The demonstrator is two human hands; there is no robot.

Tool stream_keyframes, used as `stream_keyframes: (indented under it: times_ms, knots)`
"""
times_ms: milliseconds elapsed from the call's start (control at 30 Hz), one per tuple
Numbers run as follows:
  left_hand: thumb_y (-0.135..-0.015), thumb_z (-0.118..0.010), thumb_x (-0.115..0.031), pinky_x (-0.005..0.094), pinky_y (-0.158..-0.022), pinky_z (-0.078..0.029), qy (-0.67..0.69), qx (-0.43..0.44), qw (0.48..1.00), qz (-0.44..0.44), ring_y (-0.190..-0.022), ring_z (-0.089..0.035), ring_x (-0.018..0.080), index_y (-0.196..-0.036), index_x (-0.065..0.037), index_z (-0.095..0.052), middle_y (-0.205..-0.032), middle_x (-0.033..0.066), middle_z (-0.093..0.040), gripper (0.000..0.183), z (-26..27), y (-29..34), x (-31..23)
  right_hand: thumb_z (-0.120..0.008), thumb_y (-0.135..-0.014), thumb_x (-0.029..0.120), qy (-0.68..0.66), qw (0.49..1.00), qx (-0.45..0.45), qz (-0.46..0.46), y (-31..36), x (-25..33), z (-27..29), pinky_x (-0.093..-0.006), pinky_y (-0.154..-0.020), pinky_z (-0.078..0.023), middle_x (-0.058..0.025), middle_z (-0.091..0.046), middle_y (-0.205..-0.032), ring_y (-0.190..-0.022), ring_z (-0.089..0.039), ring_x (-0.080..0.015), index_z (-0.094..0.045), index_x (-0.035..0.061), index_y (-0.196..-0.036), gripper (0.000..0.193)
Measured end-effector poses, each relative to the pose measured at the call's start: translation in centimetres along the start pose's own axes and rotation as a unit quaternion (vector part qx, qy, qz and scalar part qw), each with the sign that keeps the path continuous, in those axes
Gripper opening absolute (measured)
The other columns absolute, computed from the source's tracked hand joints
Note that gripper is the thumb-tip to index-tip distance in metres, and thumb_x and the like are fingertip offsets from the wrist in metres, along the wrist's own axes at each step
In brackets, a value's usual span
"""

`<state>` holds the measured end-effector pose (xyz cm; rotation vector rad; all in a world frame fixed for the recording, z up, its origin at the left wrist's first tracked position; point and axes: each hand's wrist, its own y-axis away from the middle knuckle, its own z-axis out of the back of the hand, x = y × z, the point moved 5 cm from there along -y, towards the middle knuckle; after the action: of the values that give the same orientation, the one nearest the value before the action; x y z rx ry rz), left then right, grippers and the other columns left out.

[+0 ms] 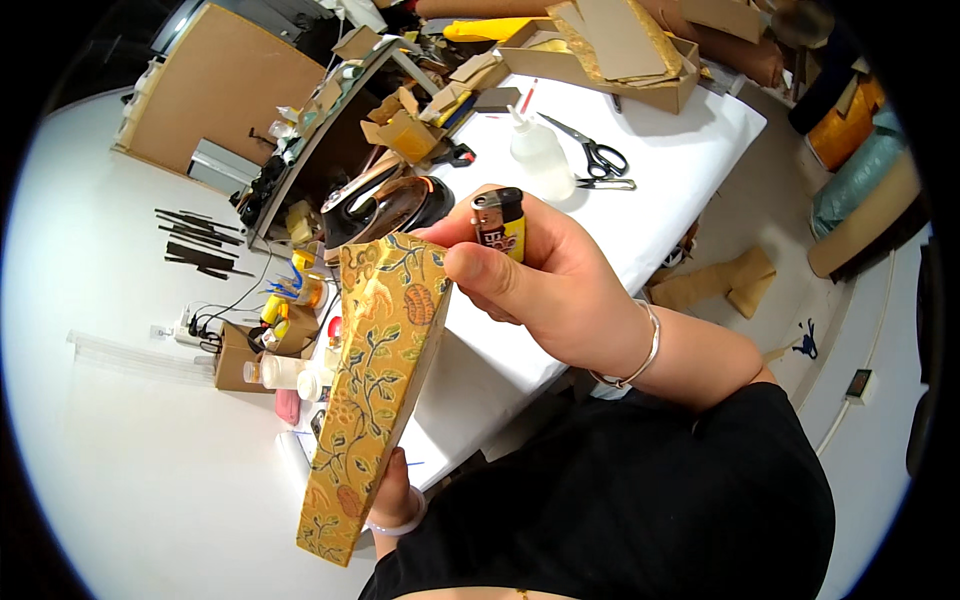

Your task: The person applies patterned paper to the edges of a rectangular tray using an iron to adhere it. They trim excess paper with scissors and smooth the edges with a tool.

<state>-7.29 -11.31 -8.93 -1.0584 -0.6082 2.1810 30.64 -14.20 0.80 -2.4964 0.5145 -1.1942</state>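
Observation:
A long box covered in gold fabric with a leaf and flower pattern is held up, tilted, over the near side of the table. My left hand grips its lower end from the right side, with most of the fingers hidden behind it. At the upper end, my right hand has its thumb against the box's corner. A black and yellow lighter with a metal top is tucked in the curled fingers of that same hand. No flame shows.
On the white table lie black scissors, a translucent squeeze bottle, and small snips. An iron stands left of my right hand. Cardboard boxes sit at the far edge. White jars are left of the gold box.

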Motion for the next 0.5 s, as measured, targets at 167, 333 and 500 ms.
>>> stream_keyframes:
  times_ms: [167,333,500]
  knots:
    - [-0.099,-0.071,-0.009,0.0390,-0.105,-0.053,0.139,-0.034,0.990,0.007,-0.125,-0.062,0.0252,-0.146,0.001,-0.053,-0.142,0.0124,-0.062,0.050,-0.4,-2.6,-2.0,-0.074,-0.105,0.019,0.036,0.994,0.027,0.097,-1.5,-1.0,-1.2,-0.0206,-0.060,-0.037,0.0051,-0.058,-0.084,-0.067,-0.044,-0.0016,-0.071,0.0026,-0.122,0.024]
    - [-0.092,-0.084,-0.024,0.0449,-0.116,-0.048,0.170,-0.066,0.983,0.014,-0.139,-0.055,0.0298,-0.157,-0.001,-0.041,-0.153,0.0136,-0.053,0.081,0.9,-3.9,-1.4,-0.076,-0.102,0.011,0.126,0.981,0.049,0.138,-1.7,-0.9,-3.1,-0.0204,-0.062,-0.044,-0.0001,-0.066,-0.091,-0.069,-0.055,-0.0025,-0.070,0.0007,-0.120,0.022]
    - [-0.088,-0.091,-0.030,0.0454,-0.113,-0.050,0.125,-0.040,0.990,-0.055,-0.136,-0.059,0.0318,-0.154,0.002,-0.045,-0.151,0.0172,-0.058,0.086,2.7,-3.5,0.7,-0.071,-0.101,0.003,0.089,0.985,0.112,0.094,-0.8,-1.8,-4.7,-0.0207,-0.064,-0.049,-0.0024,-0.069,-0.091,-0.073,-0.062,-0.0044,-0.057,-0.0028,-0.141,0.042]
